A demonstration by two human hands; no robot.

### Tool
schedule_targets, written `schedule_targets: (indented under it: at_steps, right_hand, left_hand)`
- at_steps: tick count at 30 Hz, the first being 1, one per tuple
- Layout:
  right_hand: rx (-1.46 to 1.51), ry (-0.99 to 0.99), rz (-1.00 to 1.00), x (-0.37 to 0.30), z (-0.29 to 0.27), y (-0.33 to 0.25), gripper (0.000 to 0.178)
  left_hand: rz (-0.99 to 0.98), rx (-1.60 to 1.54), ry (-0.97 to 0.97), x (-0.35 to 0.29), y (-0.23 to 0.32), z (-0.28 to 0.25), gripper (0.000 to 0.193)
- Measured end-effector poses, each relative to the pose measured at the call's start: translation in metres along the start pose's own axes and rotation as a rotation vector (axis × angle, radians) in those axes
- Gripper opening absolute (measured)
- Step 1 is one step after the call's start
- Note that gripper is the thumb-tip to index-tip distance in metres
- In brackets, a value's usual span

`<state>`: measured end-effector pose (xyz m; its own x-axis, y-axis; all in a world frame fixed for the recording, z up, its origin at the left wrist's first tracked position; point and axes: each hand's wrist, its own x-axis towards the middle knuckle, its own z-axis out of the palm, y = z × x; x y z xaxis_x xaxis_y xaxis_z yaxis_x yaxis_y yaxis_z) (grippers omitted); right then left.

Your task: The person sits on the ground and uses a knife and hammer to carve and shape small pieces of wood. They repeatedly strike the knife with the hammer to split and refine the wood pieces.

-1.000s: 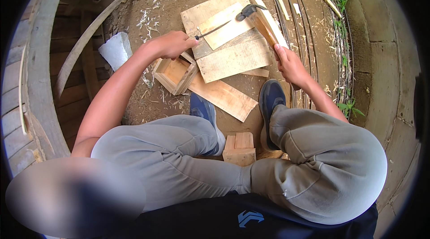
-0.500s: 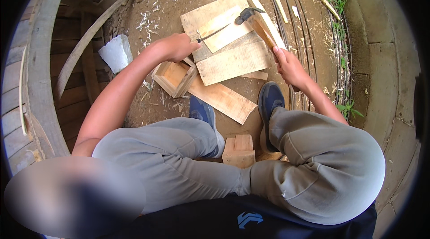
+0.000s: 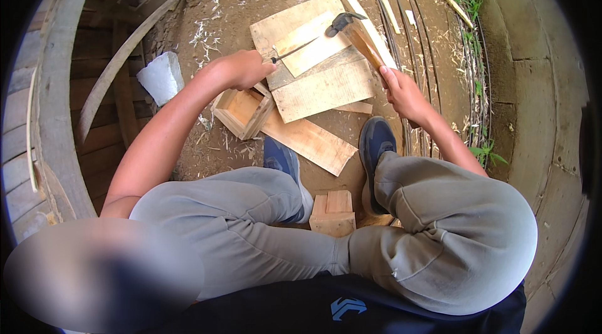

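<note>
My left hand (image 3: 248, 69) is closed around the handle end of a screwdriver (image 3: 293, 51), which is mostly hidden in the fist. Its thin dark shaft points up and to the right over the pale boards. In my right hand (image 3: 406, 97) is a hammer (image 3: 365, 46), gripped by its wooden handle, its dark head raised near the screwdriver's tip but apart from it. Beneath them lie a pale board (image 3: 309, 42) and a wider plank (image 3: 323, 91), overlapping. Just below my left hand sits a small open wooden box (image 3: 244, 110).
A wooden strip (image 3: 316, 140) slants toward my feet, and small wooden blocks (image 3: 333, 213) lie between my legs. A white stone (image 3: 161, 77) rests at the left, beside a timber frame (image 3: 59, 89). Dark rods (image 3: 426, 52) run along the right over shaving-strewn dirt.
</note>
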<state>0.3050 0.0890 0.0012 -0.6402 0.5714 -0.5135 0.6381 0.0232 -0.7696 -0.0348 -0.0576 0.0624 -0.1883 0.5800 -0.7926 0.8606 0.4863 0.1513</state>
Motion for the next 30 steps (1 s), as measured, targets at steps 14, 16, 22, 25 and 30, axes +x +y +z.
schedule_targets:
  at_steps: [14, 16, 22, 25, 30]
  right_hand:
    - [-0.338, 0.22, -0.256, -0.014, 0.01, -0.026, 0.041]
    - [-0.345, 0.245, -0.314, -0.016, 0.008, -0.032, 0.037]
    - [-0.361, 0.239, -0.394, -0.018, 0.01, -0.049, 0.035]
    - [-0.433, 0.21, -0.319, -0.015, 0.016, -0.042, 0.036]
    - [-0.467, 0.188, -0.249, -0.01, 0.019, -0.027, 0.036]
  left_hand:
    - [-0.034, 0.006, -0.046, -0.008, 0.017, -0.013, 0.062]
    - [-0.016, 0.004, -0.028, -0.006, 0.018, -0.012, 0.06]
    - [0.093, 0.251, -0.096, -0.004, 0.017, -0.013, 0.05]
    - [0.05, 0.188, -0.104, 0.004, 0.019, -0.013, 0.04]
    - [-0.008, 0.078, -0.076, -0.004, 0.028, -0.019, 0.031]
